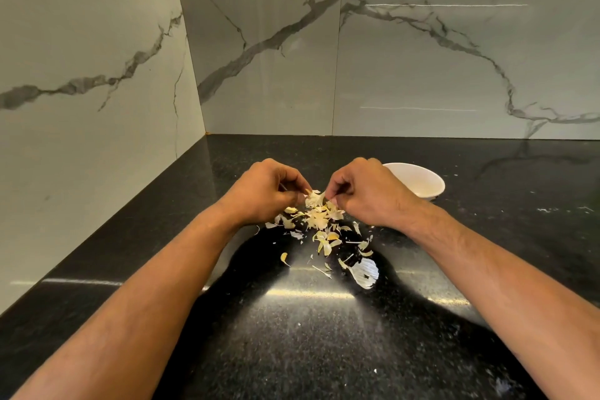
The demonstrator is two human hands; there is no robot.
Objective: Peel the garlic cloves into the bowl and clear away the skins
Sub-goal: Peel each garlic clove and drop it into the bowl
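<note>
- Task status: peeling appears well advanced, judging by the heap of loose skins (pixel 319 221) spread on the black worktop (pixel 324 334) between and below the 2 hands.
- A larger white papery piece (pixel 365 273), probably outer bulb skin, lies nearer the person, apart from the main heap.
- The white bowl (pixel 418 183) stands on the worktop just behind the right hand (pixel 367 193). The hand hides part of the bowl, and no peeled cloves can be made out in the visible part.
- Remaining work, as a judgement: finish the piece in hand, move any peeled clove to the bowl, then gather all skins off the worktop. No skins have been cleared yet.
- Left hand (pixel 264 193): fingers curled inward, with the fingertips pinching the left edge of a pale piece of garlic (pixel 314 198).
- Right hand: fingers curled, with the fingertips pinching the right side of the same piece.
- Position of the piece relative to the grip: it sits between the 2 sets of fingertips, directly above the far end of the skin heap.
- Whether the piece is a clove with skin attached or skin only cannot be told.
- The bowl is near the right hand, so a transfer would be short.
</note>
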